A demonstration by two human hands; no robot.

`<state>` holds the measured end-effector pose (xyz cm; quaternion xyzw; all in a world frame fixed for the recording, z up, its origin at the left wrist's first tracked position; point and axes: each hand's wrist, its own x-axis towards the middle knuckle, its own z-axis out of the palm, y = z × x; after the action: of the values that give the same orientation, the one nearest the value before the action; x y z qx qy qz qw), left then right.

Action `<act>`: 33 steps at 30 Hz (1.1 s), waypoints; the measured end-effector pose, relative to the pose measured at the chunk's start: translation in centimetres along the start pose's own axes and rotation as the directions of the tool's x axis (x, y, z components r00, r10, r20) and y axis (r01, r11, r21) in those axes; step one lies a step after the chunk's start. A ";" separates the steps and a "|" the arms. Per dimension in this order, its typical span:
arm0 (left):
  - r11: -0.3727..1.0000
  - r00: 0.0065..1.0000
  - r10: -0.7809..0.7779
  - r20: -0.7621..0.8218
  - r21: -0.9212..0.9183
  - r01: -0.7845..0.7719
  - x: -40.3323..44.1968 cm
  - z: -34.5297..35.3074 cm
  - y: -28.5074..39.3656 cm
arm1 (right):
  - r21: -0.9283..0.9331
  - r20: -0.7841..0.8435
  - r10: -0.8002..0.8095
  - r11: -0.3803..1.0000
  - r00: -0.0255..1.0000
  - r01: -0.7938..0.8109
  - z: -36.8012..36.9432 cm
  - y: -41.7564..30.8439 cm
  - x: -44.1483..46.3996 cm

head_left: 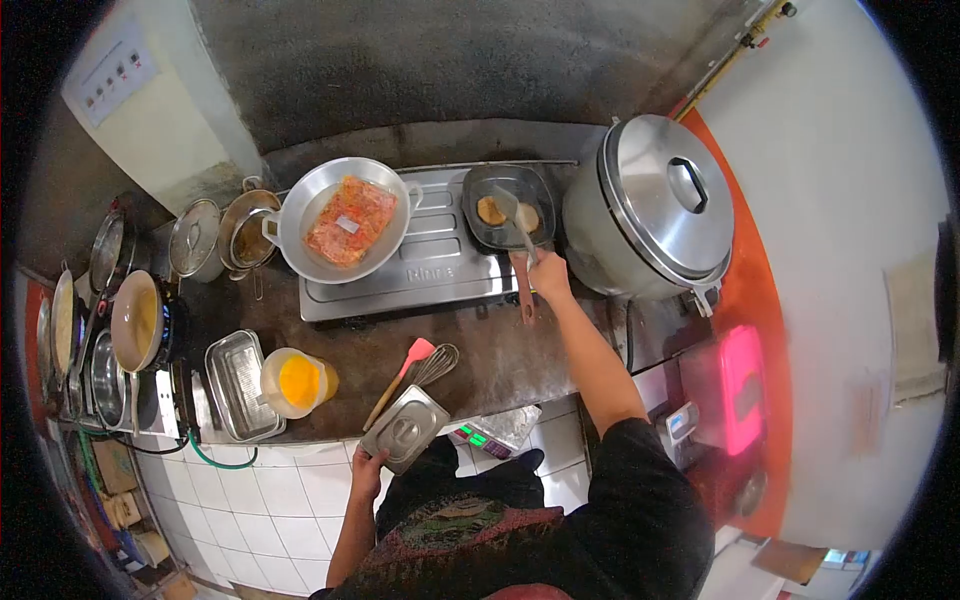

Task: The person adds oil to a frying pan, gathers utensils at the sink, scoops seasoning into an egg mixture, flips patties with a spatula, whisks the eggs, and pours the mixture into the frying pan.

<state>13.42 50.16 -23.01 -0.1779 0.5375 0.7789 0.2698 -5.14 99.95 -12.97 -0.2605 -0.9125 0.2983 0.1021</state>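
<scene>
My right hand (547,275) is closed around the handle of a metal spatula (527,238). The blade reaches into a dark square frying pan (480,226) on the stove, between a browned round patty (490,210) and a paler one (527,217). The pan's brown handle (525,292) points toward me, just beside that hand. Low at the counter's front edge, my left hand (369,472) grips the corner of a small rectangular steel lid (405,430); whether a container is under it I cannot tell. A pink spatula (405,372) and a whisk (437,366) lie just beyond the lid.
A two-handled wok (290,250) with a wrapped reddish block stands on the stove's left side. A large lidded pot (625,235) is close on the right. A jug of yellow liquid (290,385) and a steel tray (236,385) sit front left, with several pans farther left.
</scene>
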 end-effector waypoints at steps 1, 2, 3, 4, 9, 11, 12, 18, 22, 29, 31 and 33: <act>1.000 1.000 0.007 0.004 -0.006 -0.007 0.2 0.1 0.0 | -0.002 -0.002 0.005 1.000 1.000 -0.005 -0.5 0.2 -0.6; 1.000 1.000 0.015 0.007 -0.013 -0.014 0.4 0.2 -0.1 | -0.031 0.020 -0.002 1.000 1.000 0.002 -1.1 0.4 -1.2; 1.000 1.000 0.010 0.011 -0.013 -0.010 0.3 0.2 -0.2 | -0.060 0.043 -0.006 0.998 0.999 0.009 -1.7 0.4 -1.9; 1.000 1.000 0.012 0.021 -0.009 -0.012 0.5 0.2 -0.2 | -0.063 0.040 -0.003 0.998 0.999 0.006 -2.2 0.4 -2.4; 0.999 0.996 -0.007 0.092 0.034 0.004 1.2 -0.7 -1.1 | -0.048 -0.169 0.059 0.996 0.984 -0.069 -3.7 1.4 -2.6; 1.000 0.997 -0.019 0.069 0.021 0.018 1.2 -0.4 -0.9 | -0.074 -0.125 0.087 0.993 0.988 -0.097 -3.7 1.6 -1.9; 1.000 0.997 -0.016 0.070 0.023 0.015 1.0 0.0 -0.6 | -0.101 -0.079 0.116 0.987 0.990 -0.123 -3.6 1.8 -1.4; 1.000 1.000 0.011 0.027 0.015 -0.012 0.1 1.2 0.3 | 0.018 -0.112 0.178 0.984 0.978 -0.177 -1.8 2.4 1.3; 0.999 0.999 0.030 0.022 0.032 -0.031 0.3 0.7 -0.3 | -0.019 -0.264 0.198 0.978 0.944 -0.210 -0.7 4.7 1.5; 0.999 0.999 0.030 0.043 0.023 -0.031 0.5 1.2 -0.1 | 0.568 0.322 0.518 0.564 0.792 -0.599 -5.1 2.3 0.9; 0.999 0.998 0.039 0.051 0.022 -0.040 0.6 1.4 0.1 | 0.529 0.321 0.542 0.578 0.777 -0.621 -5.9 1.7 1.0; 0.999 0.997 0.046 0.061 0.020 -0.047 0.6 1.7 0.3 | 0.556 0.397 0.529 0.512 0.750 -0.655 -6.0 2.6 1.6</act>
<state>12.80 51.85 -22.54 -0.1388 0.5417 0.7840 0.2694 -3.38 105.56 -9.64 -0.4748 -0.6027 0.6413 -0.0017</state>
